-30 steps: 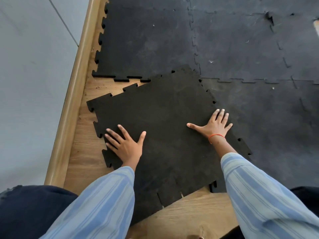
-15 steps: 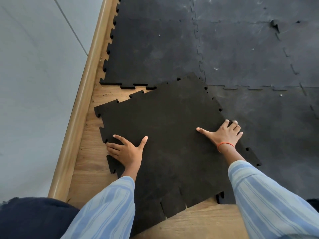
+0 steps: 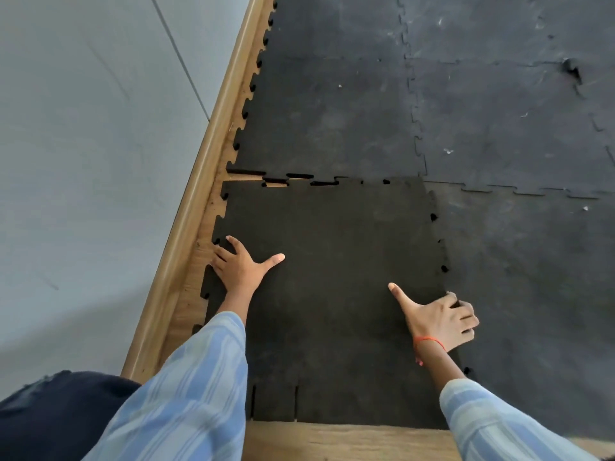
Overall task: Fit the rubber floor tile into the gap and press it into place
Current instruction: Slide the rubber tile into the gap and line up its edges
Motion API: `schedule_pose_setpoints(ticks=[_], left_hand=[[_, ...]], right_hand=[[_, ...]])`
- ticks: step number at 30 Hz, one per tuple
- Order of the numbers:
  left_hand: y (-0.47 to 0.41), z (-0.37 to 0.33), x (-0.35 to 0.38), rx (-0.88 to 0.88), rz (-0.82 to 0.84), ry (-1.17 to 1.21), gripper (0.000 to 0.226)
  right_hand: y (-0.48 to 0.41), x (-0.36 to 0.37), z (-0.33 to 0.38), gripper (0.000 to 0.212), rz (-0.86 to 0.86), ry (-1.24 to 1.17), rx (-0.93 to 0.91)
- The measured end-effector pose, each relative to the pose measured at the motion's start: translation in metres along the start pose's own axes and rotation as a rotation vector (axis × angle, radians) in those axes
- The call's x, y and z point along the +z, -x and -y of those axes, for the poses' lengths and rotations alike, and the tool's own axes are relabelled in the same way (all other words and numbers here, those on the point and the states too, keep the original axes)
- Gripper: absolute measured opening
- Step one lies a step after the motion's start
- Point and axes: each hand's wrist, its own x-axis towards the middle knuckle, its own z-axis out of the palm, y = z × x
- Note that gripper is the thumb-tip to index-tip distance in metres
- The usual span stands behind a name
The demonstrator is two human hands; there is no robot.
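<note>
- two bare hands rest on a black rubber floor tile [image 3: 332,277] that lies squared up in the gap, its edges running parallel to the baseboard and to the tiles around it; it looks roughly square, so no long axis stands out.
- wooden floor [image 3: 349,440] shows as a bare strip along the near edge of the tile and as a thin sliver between the tile and the baseboard [image 3: 199,211] on the left.
- a pale grey wall [image 3: 83,161] rises beyond the baseboard, with a thin seam line across it.
- laid interlocking rubber tiles [image 3: 499,111] cover the floor ahead and to the right, dusty and scuffed, joined by jigsaw seams.
- the far edge of the loose tile meets the neighbour ahead; its teeth are partly seated, with small dark gaps and a bit of wood showing near the left corner.
- its right edge sits along the neighbouring tile, with a few dark notches open in the seam.
- left hand [image 3: 243,267] lies flat near the tile's left edge, fingers spread wide, thumb out to the right.
- right hand [image 3: 439,317] is at the tile's right edge, thumb stretched over the top, fingers curled down at the seam; i cannot tell if they grip the edge.
- striped blue sleeves [image 3: 199,394] cover both forearms, and an orange wrist thread [image 3: 429,341] circles the right wrist.
</note>
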Motion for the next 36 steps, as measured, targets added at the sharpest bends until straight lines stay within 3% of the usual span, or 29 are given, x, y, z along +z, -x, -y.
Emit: schedule_pose_setpoints(ticks=[4,10,16,20,28,33,36], left_hand=[[-0.012,-0.006,-0.004,-0.111,-0.054,0.180,0.128],[-0.027,-0.011,-0.017,-0.284,-0.086,0.385,0.118],[-0.048,-0.010,-0.027,-0.400,-0.094,0.406,0.106],[-0.050,-0.016,-0.036,-0.497,-0.128,0.468,0.092],[-0.057,-0.029,-0.051,-0.498,-0.221,0.592,0.095],[-0.061,-0.031,-0.045,-0.445,-0.027,0.586,0.112],[-0.045,-0.048,-0.030,-0.335,0.094,0.410,0.119]], right_hand=[[-0.016,-0.005,-0.003,0.105,0.032,-0.221,0.055],[-0.036,-0.013,-0.004,0.100,0.214,-0.162,0.079],[-0.041,-0.027,-0.003,0.110,0.311,-0.251,0.075],[-0.037,-0.025,-0.007,0.102,0.214,-0.304,0.084],[-0.027,-0.025,-0.004,0.080,0.112,-0.421,0.067],[-0.033,-0.019,0.007,0.067,0.084,-0.396,-0.012],[-0.023,-0.010,0.009,0.064,-0.024,-0.389,-0.035]])
